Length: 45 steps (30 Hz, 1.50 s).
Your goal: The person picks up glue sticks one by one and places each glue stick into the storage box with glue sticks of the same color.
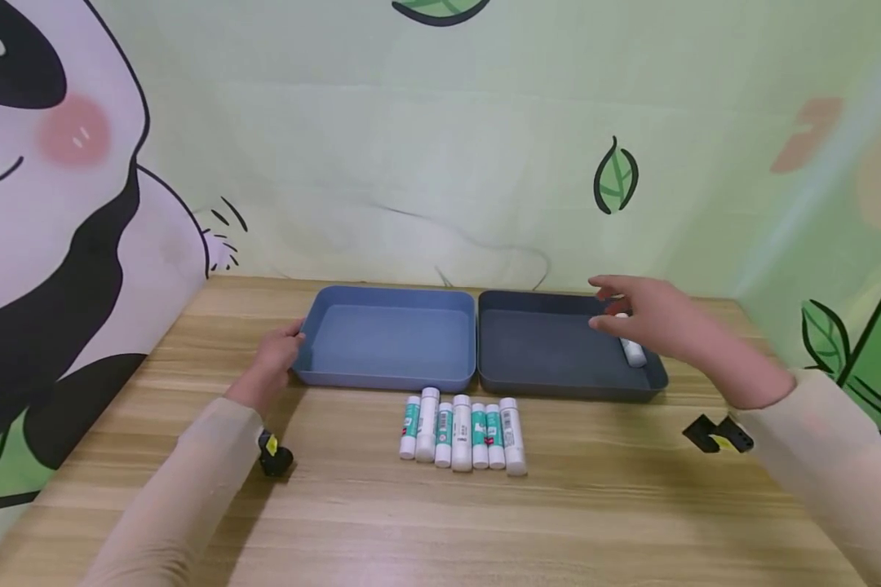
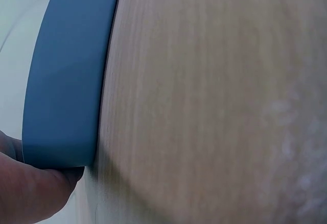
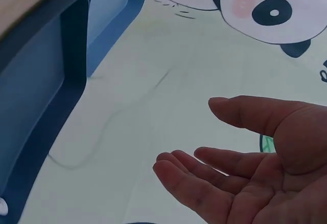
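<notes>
At the left end of the blue tray [image 1: 385,383], my left hand [image 1: 275,359] grips the side wall. In the left wrist view a thumb [image 2: 36,191] presses against the tray's end, with another finger close to the rim. My right hand [image 1: 649,314] hovers over the right end of the dark tray [image 1: 551,346], its fingers apart and holding nothing. Below it a white glue stick [image 1: 634,353] lies in that tray, partly hidden by the hand. Several glue sticks [image 1: 461,436], some plain white and some green-labelled, lie in a row in front of the trays.
Both trays stand side by side on the wooden table [image 1: 440,530], close to the wall [image 1: 411,163] with its panda [image 1: 44,163] and leaf pictures. Small black cameras [image 1: 275,456] are strapped at the wrists.
</notes>
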{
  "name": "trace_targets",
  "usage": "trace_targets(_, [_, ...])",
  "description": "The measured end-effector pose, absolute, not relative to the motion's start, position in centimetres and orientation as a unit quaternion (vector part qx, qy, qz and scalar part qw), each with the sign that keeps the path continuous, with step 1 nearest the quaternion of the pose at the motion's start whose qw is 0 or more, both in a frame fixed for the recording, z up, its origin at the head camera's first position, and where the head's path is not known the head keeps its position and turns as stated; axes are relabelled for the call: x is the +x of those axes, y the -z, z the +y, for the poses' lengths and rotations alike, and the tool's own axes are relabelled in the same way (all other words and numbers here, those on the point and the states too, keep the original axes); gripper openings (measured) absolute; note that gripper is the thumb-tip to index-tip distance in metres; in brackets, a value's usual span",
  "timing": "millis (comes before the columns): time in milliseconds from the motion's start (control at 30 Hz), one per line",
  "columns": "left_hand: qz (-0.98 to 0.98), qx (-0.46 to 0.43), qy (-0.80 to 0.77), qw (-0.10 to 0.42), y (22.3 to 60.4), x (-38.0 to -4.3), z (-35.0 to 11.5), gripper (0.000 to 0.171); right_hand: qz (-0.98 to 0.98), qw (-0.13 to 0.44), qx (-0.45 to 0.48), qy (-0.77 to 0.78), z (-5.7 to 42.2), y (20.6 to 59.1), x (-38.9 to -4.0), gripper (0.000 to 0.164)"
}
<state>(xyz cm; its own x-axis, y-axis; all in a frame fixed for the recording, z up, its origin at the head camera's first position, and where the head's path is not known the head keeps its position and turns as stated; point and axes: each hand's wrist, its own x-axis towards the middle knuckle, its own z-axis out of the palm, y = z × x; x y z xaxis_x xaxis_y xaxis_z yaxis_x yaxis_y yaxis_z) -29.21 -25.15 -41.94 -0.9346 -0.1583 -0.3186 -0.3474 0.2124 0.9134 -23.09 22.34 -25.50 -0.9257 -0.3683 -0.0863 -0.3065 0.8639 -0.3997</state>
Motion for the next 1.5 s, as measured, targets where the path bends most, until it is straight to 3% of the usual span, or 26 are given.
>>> trace_targets(333, [0.773,-0.173,-0.605,0.082,42.2,-29.3,-25.2,0.053,0.945,0.073,-0.21,0.241,21.9,30.0,-21.0,0.06])
trace_targets(600, [0.77,-0.171,-0.61,0.081,42.4,-29.5,-25.3,0.053,0.91,0.134,-0.182,0.347,21.0,34.1,-20.3,0.052])
trace_targets(1000, [0.771,-0.174,-0.608,0.083,42.3,-29.5,-25.2,0.052,0.85,0.221,-0.068,0.473,19.6,38.0,-20.0,0.044])
trace_targets(1500, [0.762,-0.167,-0.62,0.083,42.3,-29.5,-25.2,0.052,0.812,0.261,-0.029,0.522,18.0,40.3,-19.9,0.057])
